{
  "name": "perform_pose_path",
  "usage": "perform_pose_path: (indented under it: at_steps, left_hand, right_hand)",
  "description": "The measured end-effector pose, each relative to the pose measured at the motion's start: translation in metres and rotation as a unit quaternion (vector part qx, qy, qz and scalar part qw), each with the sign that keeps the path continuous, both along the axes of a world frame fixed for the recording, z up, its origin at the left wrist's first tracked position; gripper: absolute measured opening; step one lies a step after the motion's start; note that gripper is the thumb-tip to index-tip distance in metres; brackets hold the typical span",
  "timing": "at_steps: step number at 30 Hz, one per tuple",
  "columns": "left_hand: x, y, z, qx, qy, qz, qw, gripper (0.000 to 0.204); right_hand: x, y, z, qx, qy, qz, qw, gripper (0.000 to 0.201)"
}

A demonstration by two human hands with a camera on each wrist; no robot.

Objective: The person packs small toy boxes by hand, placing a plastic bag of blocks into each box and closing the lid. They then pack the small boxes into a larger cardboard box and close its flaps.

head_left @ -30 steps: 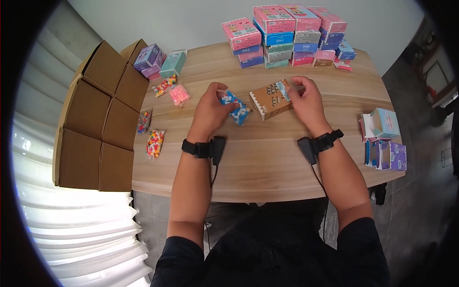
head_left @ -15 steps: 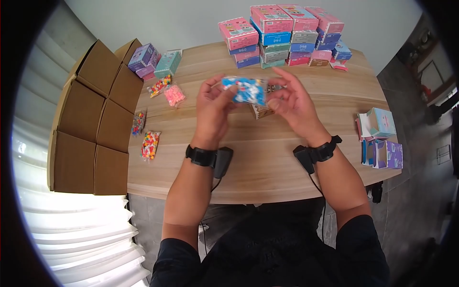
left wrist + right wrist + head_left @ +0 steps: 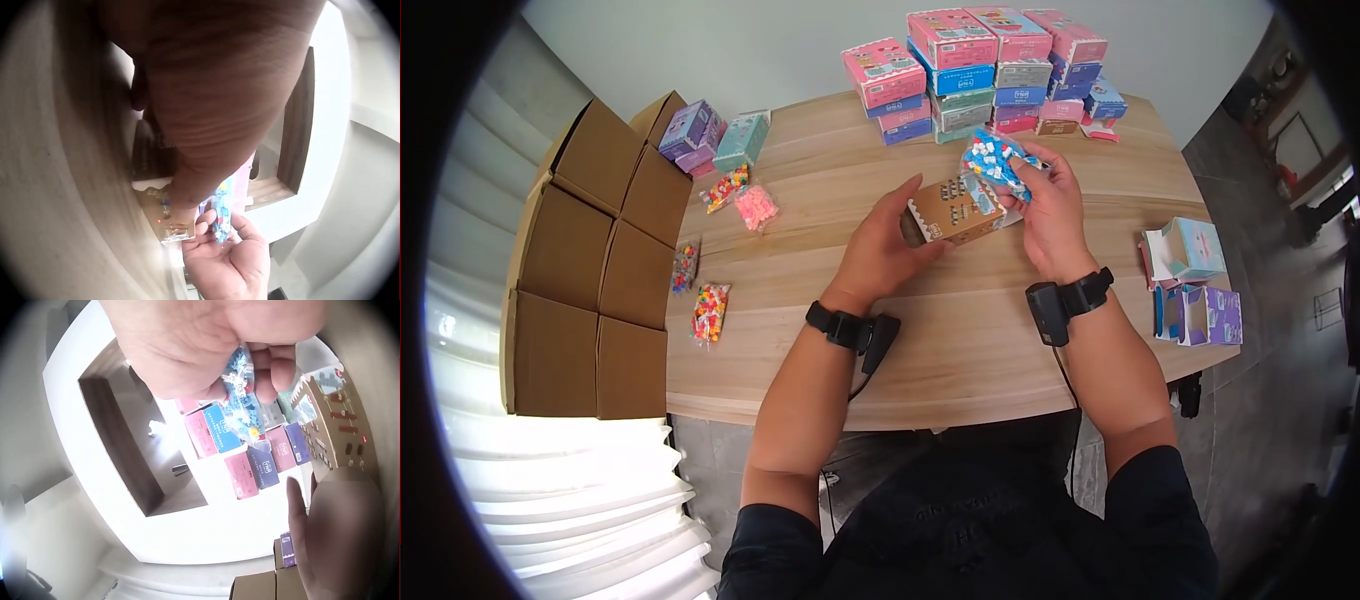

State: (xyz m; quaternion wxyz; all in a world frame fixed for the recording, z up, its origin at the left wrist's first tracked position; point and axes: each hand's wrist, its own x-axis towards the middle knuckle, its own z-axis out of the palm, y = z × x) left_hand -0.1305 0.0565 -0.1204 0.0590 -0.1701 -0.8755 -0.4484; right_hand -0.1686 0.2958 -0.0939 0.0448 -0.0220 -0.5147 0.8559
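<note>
Fingers of right hand (image 3: 1056, 208): pinching clear plastic bag of blue-and-white pieces (image 3: 990, 158), just passed from left hand (image 3: 882, 253), at one o'clock from brown patterned cardboard box (image 3: 952, 212) on pale wood tabletop (image 3: 960, 350). Left fingers: gripping box, freed by handover.

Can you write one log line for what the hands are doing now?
left hand: grips brown box | right hand: pinches bag of blue and white pieces | opened boxes: on table's right side
</note>
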Motion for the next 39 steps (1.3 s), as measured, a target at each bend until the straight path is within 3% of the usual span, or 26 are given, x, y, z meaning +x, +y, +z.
perform_pose_path:
  at_steps: [2,5,12,14,33,39]
  left_hand:
    - [0.011,0.002,0.025,0.049,-0.103,0.022,0.993,0.1]
    - [0.012,-0.006,0.028,0.203,-0.187,0.003,0.961,0.095]
    - [0.008,-0.014,0.026,0.283,-0.175,-0.028,0.943,0.091]
    - [0.011,-0.014,0.03,0.316,-0.185,-0.026,0.93,0.091]
    - [0.01,-0.022,0.028,0.266,-0.137,-0.003,0.954,0.087]
    - [0.01,-0.021,0.028,0.267,-0.129,0.014,0.955,0.085]
  right_hand:
    - [0.002,-0.002,0.004,-0.003,-0.001,-0.018,1.0,0.034]
    - [0.0,0.001,0.002,-0.029,-0.002,-0.001,1.0,0.036]
    - [0.002,0.0,0.008,-0.079,-0.001,-0.04,0.996,0.038]
    - [0.001,0.004,0.009,-0.049,-0.004,-0.024,0.998,0.039]
    - [-0.005,0.027,0.014,0.095,-0.05,0.155,0.982,0.033]
    - [-0.003,0.026,0.017,0.075,-0.039,0.105,0.991,0.03]
